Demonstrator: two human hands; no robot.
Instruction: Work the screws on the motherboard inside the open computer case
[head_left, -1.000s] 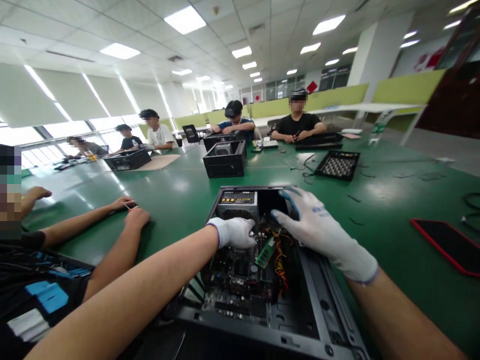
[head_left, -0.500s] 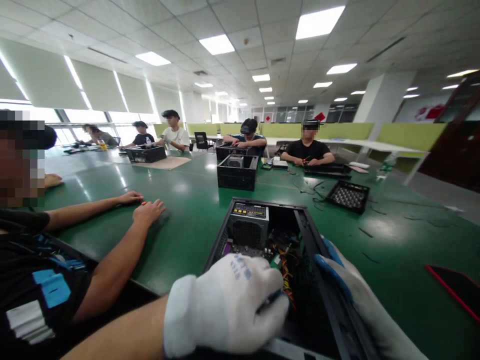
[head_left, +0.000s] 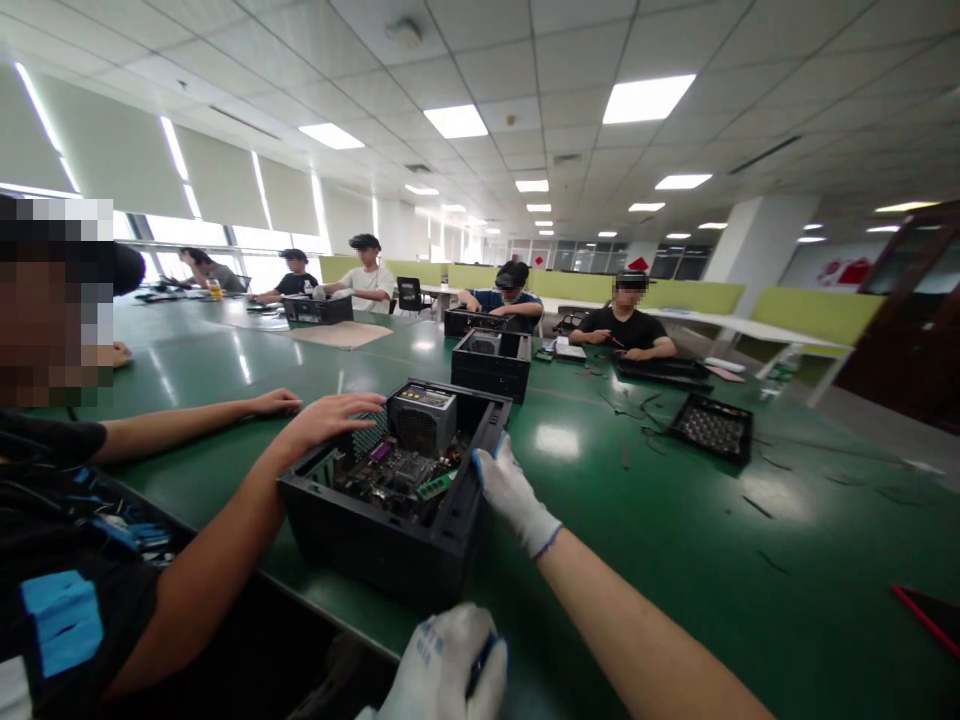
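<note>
A black computer case [head_left: 390, 545] lies on its side with its interior exposed. Inside are a power supply [head_left: 424, 422], a motherboard [head_left: 405, 470] and a green memory module [head_left: 436, 486]. My gloved right hand [head_left: 517, 500] lies along the outer right wall of the case, fingers stretched out and touching it. Below the case's near corner, at the bottom of the view, is my gloved left hand [head_left: 450, 665]. Its fingers are curled; a dark bit shows between them, too hidden to name. A co-worker's bare hand [head_left: 330, 425] reaches over the case's left edge.
Beyond stands a second case [head_left: 491, 370]. A black tray of small silvery pieces [head_left: 709, 425] sits at the right, with loose dark strips nearby on the green table [head_left: 637, 580]. A red-edged dark object [head_left: 930, 615] is at far right. Several people sit around the table.
The case has shifted left and away from me, toward the co-worker. My left hand has come out of it and down; my right hand stays against its side. The co-worker's hand now reaches the case.
</note>
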